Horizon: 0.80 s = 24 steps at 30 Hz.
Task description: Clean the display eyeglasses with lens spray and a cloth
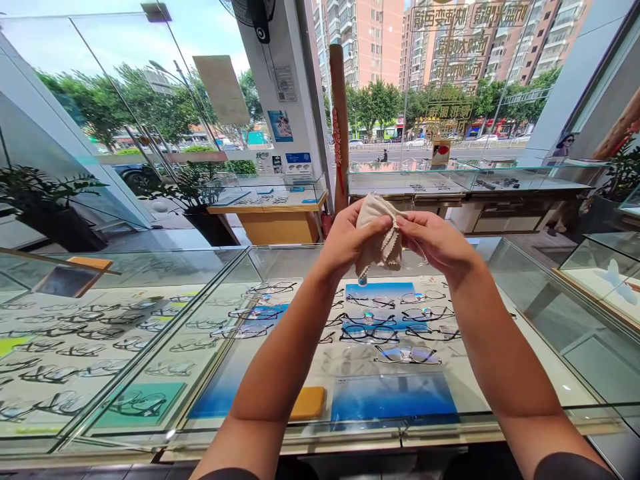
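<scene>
Both my hands are raised and close together above a glass display case. A beige cloth with a zigzag edge is bunched between them. My left hand pinches the cloth, its thumb pressed across the front. On the other side, my right hand is closed, with thumb and fingertips at the cloth's right edge. A thin, clear-looking piece shows just below the right fingers, perhaps part of a pair of glasses; the cloth and fingers hide the rest.
Below my hands the glass display case holds rows of eyeglasses, blue cards and an orange-yellow case. A small mirror stands at the left. Farther back are more showcases, potted plants and a wooden post before the windows.
</scene>
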{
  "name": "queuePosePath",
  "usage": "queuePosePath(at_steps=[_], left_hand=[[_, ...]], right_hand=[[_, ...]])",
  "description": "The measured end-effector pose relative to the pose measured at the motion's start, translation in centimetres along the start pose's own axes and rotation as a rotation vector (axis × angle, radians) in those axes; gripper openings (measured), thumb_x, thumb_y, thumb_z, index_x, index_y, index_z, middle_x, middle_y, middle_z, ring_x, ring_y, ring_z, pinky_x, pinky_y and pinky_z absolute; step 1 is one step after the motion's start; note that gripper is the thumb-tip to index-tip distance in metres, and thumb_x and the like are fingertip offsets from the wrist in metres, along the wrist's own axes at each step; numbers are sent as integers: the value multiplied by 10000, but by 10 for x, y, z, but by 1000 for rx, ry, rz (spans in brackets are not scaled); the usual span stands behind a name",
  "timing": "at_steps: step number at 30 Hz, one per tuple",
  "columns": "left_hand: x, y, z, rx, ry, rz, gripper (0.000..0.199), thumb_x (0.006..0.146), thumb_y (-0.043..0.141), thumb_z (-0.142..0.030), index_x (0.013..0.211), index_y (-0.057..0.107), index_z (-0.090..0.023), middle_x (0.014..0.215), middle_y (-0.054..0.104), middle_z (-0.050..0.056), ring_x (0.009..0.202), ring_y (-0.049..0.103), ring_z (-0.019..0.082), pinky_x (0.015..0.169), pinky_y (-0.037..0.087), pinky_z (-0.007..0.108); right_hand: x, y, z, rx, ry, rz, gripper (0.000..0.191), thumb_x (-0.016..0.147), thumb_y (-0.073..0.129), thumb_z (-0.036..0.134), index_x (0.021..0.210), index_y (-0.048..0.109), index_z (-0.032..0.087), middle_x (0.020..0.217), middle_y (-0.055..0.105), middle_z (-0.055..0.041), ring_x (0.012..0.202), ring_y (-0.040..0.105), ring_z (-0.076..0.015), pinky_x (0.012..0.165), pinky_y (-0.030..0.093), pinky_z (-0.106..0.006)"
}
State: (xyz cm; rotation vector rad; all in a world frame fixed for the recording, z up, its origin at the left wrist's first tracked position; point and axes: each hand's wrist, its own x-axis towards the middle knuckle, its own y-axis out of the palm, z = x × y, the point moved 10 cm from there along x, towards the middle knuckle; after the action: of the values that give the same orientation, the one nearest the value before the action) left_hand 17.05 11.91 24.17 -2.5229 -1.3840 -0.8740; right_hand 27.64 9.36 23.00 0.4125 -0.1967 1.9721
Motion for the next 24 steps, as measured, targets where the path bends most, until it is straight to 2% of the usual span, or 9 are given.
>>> queuePosePath(at_steps=[4, 8, 10, 12, 15, 18, 21, 24], left_hand=[[2, -4, 3, -17, 37, -86, 397, 777, 943, -504, 957, 766, -198, 809, 720, 8, 665, 623, 99, 635, 525, 223], [3, -12, -1, -19, 79, -169, 413, 833, 880, -584, 858, 742, -196, 722, 686, 0, 595, 586, 92, 567, 490, 226], [4, -13, -1, -23, 65, -124, 443, 859, 841, -622, 820, 732, -194, 692, 679, 6, 576, 588, 103, 556, 495, 242], [5, -11, -2, -6, 34, -21, 439, 876, 824, -621, 827, 744, -192, 713, 699, 21, 615, 627, 121, 599, 527, 260], [2, -8, -7, 40, 1, 115, 351, 874, 859, -532, 906, 779, -191, 833, 749, 40, 735, 681, 137, 709, 565, 264], [-1, -4, -13, 65, 4, 167, 330, 790, 948, -401, 1000, 793, -200, 907, 762, 36, 798, 694, 140, 760, 572, 257], [-1, -3, -16, 76, 42, 107, 358, 704, 999, -347, 953, 789, -200, 853, 736, 10, 717, 642, 108, 684, 532, 225], [0, -6, -17, 126, 117, -17, 341, 742, 968, -443, 870, 770, -197, 767, 684, -7, 636, 562, 89, 613, 483, 222]], right_hand=[[1, 1, 3, -47, -38, -1, 410, 864, 862, 598, 938, 787, 202, 822, 693, -27, 736, 599, -154, 711, 548, -305], [2, 5, 7, -46, -80, 33, 345, 863, 888, 522, 954, 800, 201, 910, 730, -32, 821, 626, -148, 833, 552, -302], [1, 3, 8, -36, -79, 15, 335, 845, 905, 509, 932, 807, 201, 914, 735, -30, 823, 628, -143, 848, 548, -300], [1, -1, 6, -26, -53, -14, 354, 820, 920, 526, 869, 801, 195, 859, 725, -30, 770, 616, -137, 782, 543, -294], [0, -4, 2, 8, 2, -29, 393, 788, 937, 547, 798, 783, 186, 799, 704, -30, 695, 593, -127, 667, 515, -279], [0, -2, -1, 56, 28, -6, 395, 789, 939, 543, 804, 776, 183, 803, 693, -26, 689, 584, -121, 652, 513, -267], [1, 6, -5, 84, 48, 43, 413, 788, 936, 560, 865, 786, 184, 815, 687, -24, 704, 576, -119, 669, 515, -256], [2, 13, -7, 112, 33, 72, 444, 806, 912, 599, 884, 781, 182, 827, 679, -24, 734, 582, -119, 716, 521, -252]])
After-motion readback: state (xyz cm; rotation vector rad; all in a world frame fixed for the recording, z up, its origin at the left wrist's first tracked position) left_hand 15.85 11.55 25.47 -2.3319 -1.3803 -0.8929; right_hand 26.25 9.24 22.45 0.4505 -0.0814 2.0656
